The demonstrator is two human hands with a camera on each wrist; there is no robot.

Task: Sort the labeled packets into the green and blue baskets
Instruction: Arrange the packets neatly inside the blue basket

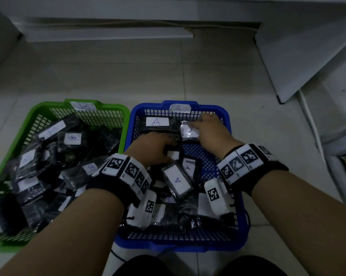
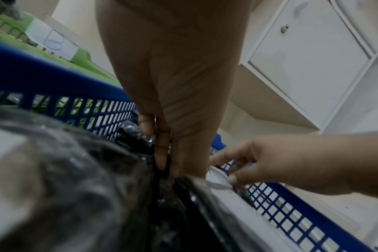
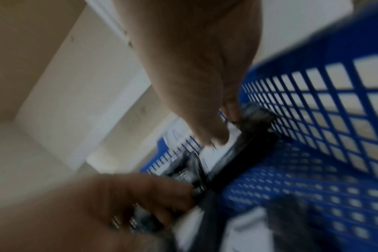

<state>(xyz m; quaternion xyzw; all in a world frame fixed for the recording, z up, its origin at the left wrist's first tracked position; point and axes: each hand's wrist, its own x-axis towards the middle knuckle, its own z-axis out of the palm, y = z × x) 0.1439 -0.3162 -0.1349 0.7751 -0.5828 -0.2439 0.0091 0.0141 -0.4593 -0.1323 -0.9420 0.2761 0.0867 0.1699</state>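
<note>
The blue basket [image 1: 168,247], tagged A, holds dark packets with white A labels. Left of it, the green basket [image 1: 108,106], tagged B, is piled with B packets. Both hands are inside the blue basket. My left hand [image 1: 164,152] curls its fingers round a dark packet [image 1: 173,156] in the middle of the pile. At the far wall my right hand [image 1: 198,124] pinches a small labeled packet [image 1: 190,133] by its edge. The right wrist view shows that pinch [image 3: 224,131] on the packet [image 3: 250,119], close to the basket wall [image 3: 345,42].
White cabinets and boards stand along the far side and right of the tiled floor [image 1: 168,76]. The two baskets touch side by side. The mesh floor [image 1: 200,156] of the blue basket shows bare at its right middle. My dark-clad knees [image 1: 144,265] are at the near edge.
</note>
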